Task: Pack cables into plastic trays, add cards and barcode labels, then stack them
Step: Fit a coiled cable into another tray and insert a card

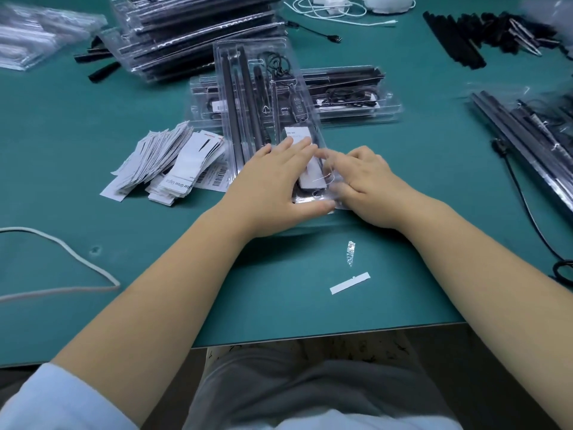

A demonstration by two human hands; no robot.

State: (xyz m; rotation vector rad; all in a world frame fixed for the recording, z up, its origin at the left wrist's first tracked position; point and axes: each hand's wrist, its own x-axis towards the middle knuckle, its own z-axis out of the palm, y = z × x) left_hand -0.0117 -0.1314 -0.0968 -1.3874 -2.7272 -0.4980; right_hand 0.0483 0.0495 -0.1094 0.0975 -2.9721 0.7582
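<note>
Nearest you, close to the near edge of the green desk [155, 125], lie a white paper strip [350, 283] and, just beyond it, a small clear sticker scrap [350, 253], while a white cord [77, 259] loops in from the left edge. Past these, your left hand [273, 187] lies flat on the near end of the clear plastic tray [263, 97], fingers straight and spread over the white card [305, 150] inside, thumb pressing the tray's near edge. Your right hand [369, 181] sits just beside it on the tray's near right corner, fingers bent and pressing down; whether that grip has hold of anything you cannot tell. The tray runs away from you, holding long dark bars and coiled black cables. To its left, a fanned pile of cards and barcode labels [173, 162] touches the tray's side. The tray's far end rests across a second packed tray [350, 97] lying crosswise. Toward the right edge lies a bagged bundle of dark bars [527, 138] with a black cable [527, 200] trailing from it. At the far left corner sit clear bags [34, 35], beside a tall stack of packed trays [192, 35]. Along the far edge lie a white cable [335, 10] and a heap of black parts [483, 35]
</note>
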